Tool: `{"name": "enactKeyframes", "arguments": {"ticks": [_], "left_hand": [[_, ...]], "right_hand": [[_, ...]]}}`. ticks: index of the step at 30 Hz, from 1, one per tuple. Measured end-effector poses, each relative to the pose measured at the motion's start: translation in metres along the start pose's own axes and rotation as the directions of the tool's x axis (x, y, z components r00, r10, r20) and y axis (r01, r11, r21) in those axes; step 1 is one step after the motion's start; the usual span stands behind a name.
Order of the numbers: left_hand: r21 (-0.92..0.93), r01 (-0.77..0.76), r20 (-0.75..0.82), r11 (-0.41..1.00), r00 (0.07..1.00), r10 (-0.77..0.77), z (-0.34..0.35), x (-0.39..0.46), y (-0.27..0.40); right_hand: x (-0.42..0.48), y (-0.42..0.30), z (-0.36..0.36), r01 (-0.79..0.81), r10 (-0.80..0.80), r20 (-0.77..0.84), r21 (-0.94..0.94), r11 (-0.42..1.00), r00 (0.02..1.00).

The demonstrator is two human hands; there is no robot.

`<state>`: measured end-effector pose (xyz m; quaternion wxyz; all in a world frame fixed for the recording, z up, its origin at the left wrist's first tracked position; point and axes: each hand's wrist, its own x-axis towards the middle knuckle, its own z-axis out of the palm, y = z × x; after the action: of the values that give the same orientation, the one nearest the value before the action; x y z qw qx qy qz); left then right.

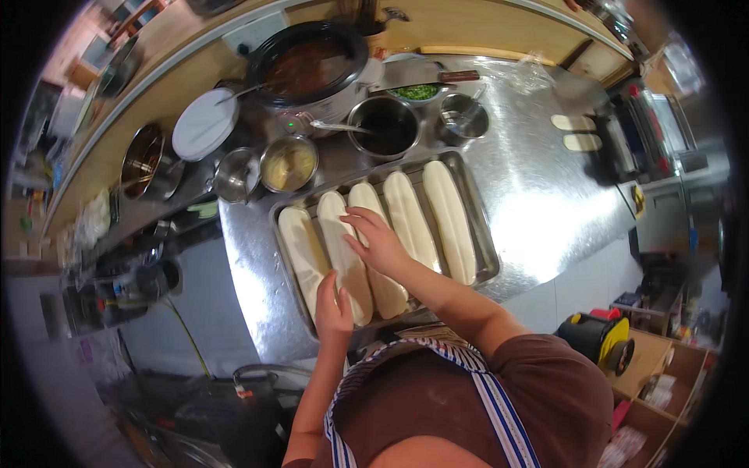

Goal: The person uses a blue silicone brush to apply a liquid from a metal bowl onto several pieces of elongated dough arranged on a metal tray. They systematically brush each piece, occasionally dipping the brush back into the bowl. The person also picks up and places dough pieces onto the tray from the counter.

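A rectangular metal tray (489, 248) lies before me on a stainless steel table, with several long, smooth strips of pale dough side by side in it. My left hand (335, 310) is low between the leftmost dough strip (294, 231) and the second dough strip (348, 281), thumb and fingers apart. Reaching across from the right, my right hand (379, 243) spreads its fingers over the second strip and the third dough strip (389, 292). Whether its fingertips press on the dough cannot be told. The rightmost dough strip (449, 222) lies apart from both hands.
Behind the tray stand a slow cooker (310, 64) of brown liquid, a pot (383, 126) of dark liquid and a bowl (289, 164) with yellowish contents. A cleaver (409, 76) rests over chopped greens (415, 92). Two small dough pieces (573, 123) lie beside a roller machine (635, 134).
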<state>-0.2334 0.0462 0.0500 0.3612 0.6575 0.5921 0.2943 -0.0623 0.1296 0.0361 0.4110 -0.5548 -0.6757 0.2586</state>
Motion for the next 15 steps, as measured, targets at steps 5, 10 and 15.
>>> {"name": "enactKeyframes", "arguments": {"ticks": [5,10,15], "left_hand": [[-0.705,0.263,0.337,0.659,0.941,-0.015,0.127,0.123,0.089],[-0.348,0.232,0.224,0.908,0.961,-0.160,0.259,0.270,0.141],[-0.648,0.513,0.394,0.563,0.858,-0.328,0.306,0.301,0.157]], "right_hand": [[-0.059,0.064,-0.144,-0.435,0.474,-0.276,0.193,0.879,0.836],[-0.080,0.100,-0.246,-0.476,0.517,-0.394,0.204,0.855,0.760],[-0.096,0.160,-0.278,-0.506,0.634,-0.378,0.387,0.770,0.675]]}}
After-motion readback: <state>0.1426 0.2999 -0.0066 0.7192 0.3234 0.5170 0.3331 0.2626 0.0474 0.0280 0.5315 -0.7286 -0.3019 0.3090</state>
